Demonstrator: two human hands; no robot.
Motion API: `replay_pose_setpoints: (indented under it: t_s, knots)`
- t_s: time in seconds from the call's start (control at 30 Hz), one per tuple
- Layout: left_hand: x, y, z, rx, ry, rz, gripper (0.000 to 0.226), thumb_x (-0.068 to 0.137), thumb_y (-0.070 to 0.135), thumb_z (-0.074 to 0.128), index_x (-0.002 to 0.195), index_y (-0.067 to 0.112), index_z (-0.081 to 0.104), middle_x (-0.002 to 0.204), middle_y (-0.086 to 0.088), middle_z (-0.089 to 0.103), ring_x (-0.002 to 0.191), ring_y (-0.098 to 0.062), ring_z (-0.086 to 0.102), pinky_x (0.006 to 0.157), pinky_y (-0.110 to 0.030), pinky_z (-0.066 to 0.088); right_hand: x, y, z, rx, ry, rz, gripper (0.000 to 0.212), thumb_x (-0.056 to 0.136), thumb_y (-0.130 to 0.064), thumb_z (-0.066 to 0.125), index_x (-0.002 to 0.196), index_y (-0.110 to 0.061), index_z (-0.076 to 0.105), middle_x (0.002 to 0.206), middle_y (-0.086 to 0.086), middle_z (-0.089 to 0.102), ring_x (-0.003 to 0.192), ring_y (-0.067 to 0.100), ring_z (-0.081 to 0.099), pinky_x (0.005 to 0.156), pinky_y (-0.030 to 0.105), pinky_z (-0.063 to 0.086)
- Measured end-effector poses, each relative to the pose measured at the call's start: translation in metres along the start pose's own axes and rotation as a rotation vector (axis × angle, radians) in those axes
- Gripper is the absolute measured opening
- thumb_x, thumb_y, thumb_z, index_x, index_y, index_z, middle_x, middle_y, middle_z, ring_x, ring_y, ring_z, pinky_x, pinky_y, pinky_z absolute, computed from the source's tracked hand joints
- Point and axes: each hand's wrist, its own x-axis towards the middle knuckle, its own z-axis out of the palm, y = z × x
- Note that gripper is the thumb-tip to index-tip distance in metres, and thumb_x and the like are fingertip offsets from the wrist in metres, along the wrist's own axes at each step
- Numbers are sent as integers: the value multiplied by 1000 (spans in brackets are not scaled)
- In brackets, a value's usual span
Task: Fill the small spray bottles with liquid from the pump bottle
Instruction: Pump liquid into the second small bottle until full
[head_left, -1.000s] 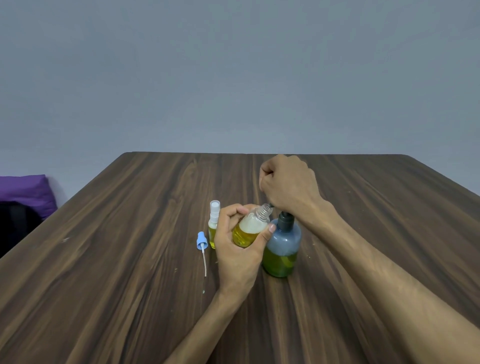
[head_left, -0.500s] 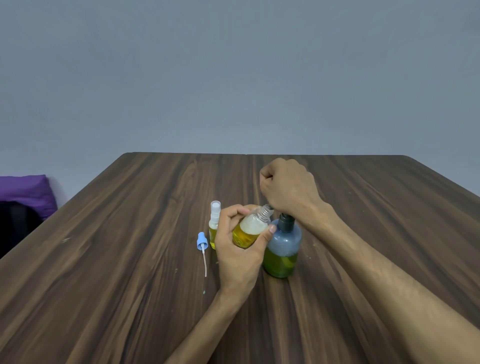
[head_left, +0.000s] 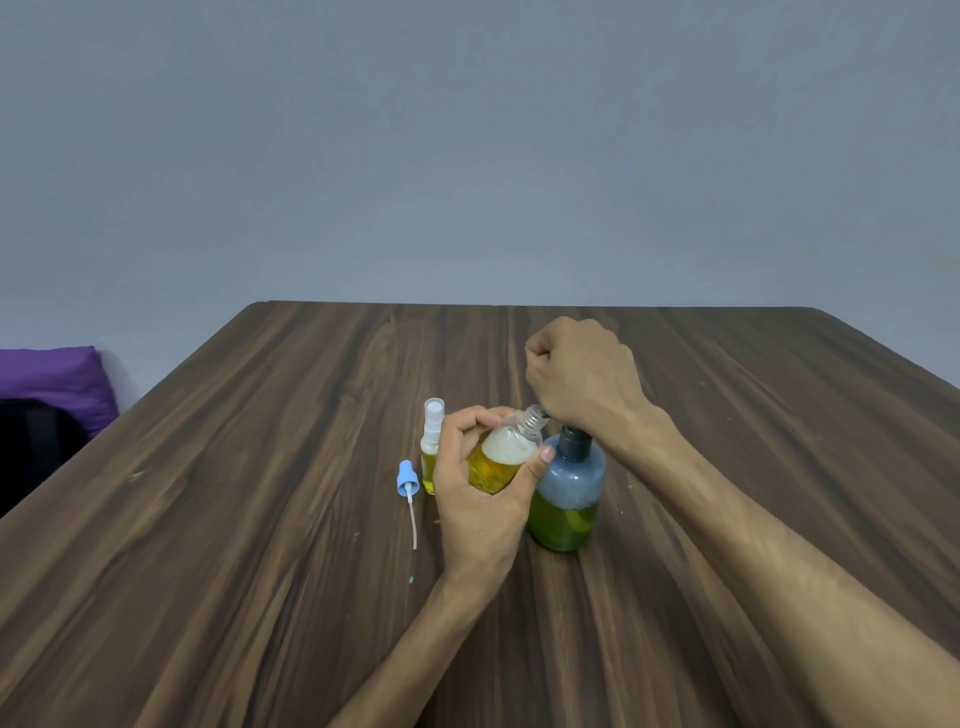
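- while the left hand (head_left: 480, 499) wraps thumb and fingers round a small clear plastic spray bottle (head_left: 501, 460) part full of yellow liquid under white foam, that bottle tilts, its bare threaded neck pointing toward 1 o'clock.
- the right hand (head_left: 582, 382) is clenched in a fist over the pump head of a round blue-tinted pump bottle (head_left: 569, 493); the pump head itself is hidden beneath the fist, so whether the fingers grasp it cannot be told.
- the pump bottle stands upright on the dark wooden table (head_left: 260, 519), green liquid low in it, touching the left thumb at its 9 o'clock side.
- the tilted bottle's neck meets the underside of the right fist.
- at 9 o'clock of the left hand stands a second small spray bottle with a white cap (head_left: 432, 447), upright, partly hidden by the fingers.
- further toward 9 o'clock lies a blue spray nozzle with a white dip tube (head_left: 407, 486), flat on the table, apart from both hands.
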Motion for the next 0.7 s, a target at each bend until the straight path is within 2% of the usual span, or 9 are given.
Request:
replay_pose_setpoints:
  t_s: [0.13,0.27,0.4,0.53,0.7]
  knots:
    - [0,0,-1,-14,6,4,47,76,-7,89,107,9,58,109,-11,74,104,-23,74,93,-27,58,4,-2,-3,6,55,-7,30,77,-6,45,50,-15,33,51,-3,36,55,23,35,57,36,40]
    - [0,-1,-1,6,3,-6,48,76,-8,89,107,12,59,109,-10,73,104,-25,73,93,-29,58,0,-1,-1,-5,-7,12,36,80,-7,46,48,-16,34,51,-4,36,58,24,37,60,37,37]
    - [-1,-1,-2,-3,1,-2,47,77,-5,90,108,13,59,110,-12,72,106,-28,73,94,-32,59,1,-4,-8,-7,59,11,32,79,-6,46,51,-14,34,51,-3,37,53,21,32,59,34,35]
    - [0,-1,-1,2,2,-15,48,76,-9,89,107,11,58,109,-11,73,103,-25,73,92,-29,59,-2,-6,-3,-30,-4,17,38,82,-8,48,48,-17,34,53,-4,37,61,26,38,62,37,36]
    - [-1,0,-1,-6,13,7,47,76,-3,91,107,13,59,109,-10,73,105,-27,73,94,-30,59,2,-7,-8,-47,57,5,34,81,-6,46,51,-17,34,51,-4,35,52,20,30,55,31,30]
